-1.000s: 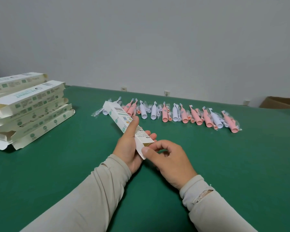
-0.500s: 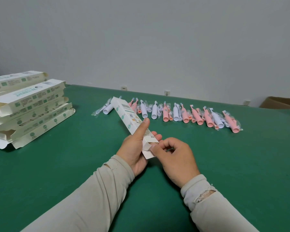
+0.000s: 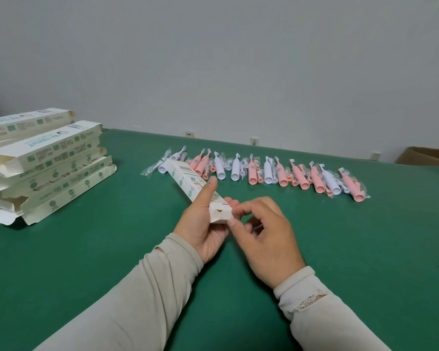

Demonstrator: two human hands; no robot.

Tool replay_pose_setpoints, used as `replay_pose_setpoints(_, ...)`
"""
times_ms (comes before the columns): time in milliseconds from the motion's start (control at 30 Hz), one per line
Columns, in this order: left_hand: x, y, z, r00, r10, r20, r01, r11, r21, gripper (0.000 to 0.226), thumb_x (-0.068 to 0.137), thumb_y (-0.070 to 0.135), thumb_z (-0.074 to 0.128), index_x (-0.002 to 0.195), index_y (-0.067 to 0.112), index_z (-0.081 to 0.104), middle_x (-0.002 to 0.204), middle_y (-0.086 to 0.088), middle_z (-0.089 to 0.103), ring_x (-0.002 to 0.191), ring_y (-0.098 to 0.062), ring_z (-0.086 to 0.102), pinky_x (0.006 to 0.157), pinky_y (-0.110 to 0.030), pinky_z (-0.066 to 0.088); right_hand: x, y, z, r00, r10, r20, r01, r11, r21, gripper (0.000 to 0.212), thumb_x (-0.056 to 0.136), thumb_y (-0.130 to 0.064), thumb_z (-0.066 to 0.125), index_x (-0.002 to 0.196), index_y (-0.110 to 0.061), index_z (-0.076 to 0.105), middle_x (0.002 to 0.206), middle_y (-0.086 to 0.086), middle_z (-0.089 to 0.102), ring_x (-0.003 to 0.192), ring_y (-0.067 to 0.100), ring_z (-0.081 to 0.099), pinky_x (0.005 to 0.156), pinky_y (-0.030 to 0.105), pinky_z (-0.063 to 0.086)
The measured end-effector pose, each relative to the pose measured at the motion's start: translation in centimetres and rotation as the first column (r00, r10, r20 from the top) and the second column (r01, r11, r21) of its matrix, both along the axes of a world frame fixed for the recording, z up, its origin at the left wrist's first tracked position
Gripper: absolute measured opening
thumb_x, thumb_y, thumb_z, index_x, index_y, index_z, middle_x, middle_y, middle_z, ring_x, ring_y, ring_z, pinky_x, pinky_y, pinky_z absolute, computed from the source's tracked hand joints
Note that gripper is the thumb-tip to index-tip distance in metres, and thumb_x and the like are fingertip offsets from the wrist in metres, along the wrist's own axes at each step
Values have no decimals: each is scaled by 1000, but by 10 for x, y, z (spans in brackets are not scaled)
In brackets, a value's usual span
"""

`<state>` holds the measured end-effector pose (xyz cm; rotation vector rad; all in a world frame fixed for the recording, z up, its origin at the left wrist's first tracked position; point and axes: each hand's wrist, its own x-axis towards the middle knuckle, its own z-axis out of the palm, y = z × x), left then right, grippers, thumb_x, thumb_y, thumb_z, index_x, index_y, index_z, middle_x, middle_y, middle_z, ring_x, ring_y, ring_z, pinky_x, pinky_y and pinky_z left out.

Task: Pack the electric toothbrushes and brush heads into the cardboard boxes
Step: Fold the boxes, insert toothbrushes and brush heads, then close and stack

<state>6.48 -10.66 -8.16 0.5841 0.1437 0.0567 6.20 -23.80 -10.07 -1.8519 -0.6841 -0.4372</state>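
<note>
My left hand [image 3: 203,224] grips a long white cardboard box [image 3: 188,181] above the green table, thumb laid along its top face. The box's near end is folded almost flat, with a small gap showing. My right hand [image 3: 261,236] has its fingers curled, with thumb and fingertips touching that end flap. Beyond the box lies a row of pink and white electric toothbrushes [image 3: 276,173] in clear wrappers, with small brush heads among them.
A stack of several open-ended white boxes [image 3: 48,163] stands at the table's left. A brown cardboard carton [image 3: 431,157] sits at the far right edge. A grey wall with sockets runs behind the green table [image 3: 112,249].
The box end flap, sticking out a second ago, is now folded in against the box. My right hand shifted slightly right and up along the end. The box's far end swung a little right.
</note>
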Motion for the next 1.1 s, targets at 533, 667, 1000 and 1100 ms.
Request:
replay_pose_setpoints(533, 1, 0, -4, 999, -2, -37, 4, 999, 37, 33, 91, 36, 68, 117, 20, 55, 83, -9, 54, 62, -15, 59, 59, -29, 55, 0, -6, 5, 999, 39, -15, -40, 995, -92, 17, 86, -11, 75, 85, -28, 74, 87, -10, 56, 77, 0, 59, 70, 7, 41)
replay_pose_setpoints(667, -3, -4, -1, 998, -55, 6, 54, 994, 93, 32, 92, 38, 67, 118, 21, 58, 78, -5, 56, 58, -15, 56, 56, -35, 56, 0, -4, 4, 1000, -3, -10, 2, 994, -113, 14, 87, -15, 73, 83, -28, 70, 88, -11, 56, 84, 9, 65, 71, 20, 49)
replay_pose_setpoints(1000, -7, -3, 3, 989, -139, -57, 145, 982, 124, 75, 70, 49, 75, 130, 13, 47, 100, -14, 50, 76, -29, 71, 71, -50, 59, 3, -7, 4, 995, -98, -10, 98, 994, -51, 14, 82, -21, 80, 77, -26, 68, 84, -12, 56, 66, -6, 57, 62, 5, 40)
replay_pose_setpoints(1100, -6, -2, -1, 999, 6, -52, 18, 894, 449, 71, 69, 53, 78, 125, 19, 51, 99, -11, 57, 76, -17, 69, 68, -39, 59, 10, -10, 6, 988, -97, -118, 103, 993, 49, 11, 86, -19, 75, 79, -25, 67, 82, -11, 61, 56, 4, 50, 60, 11, 41)
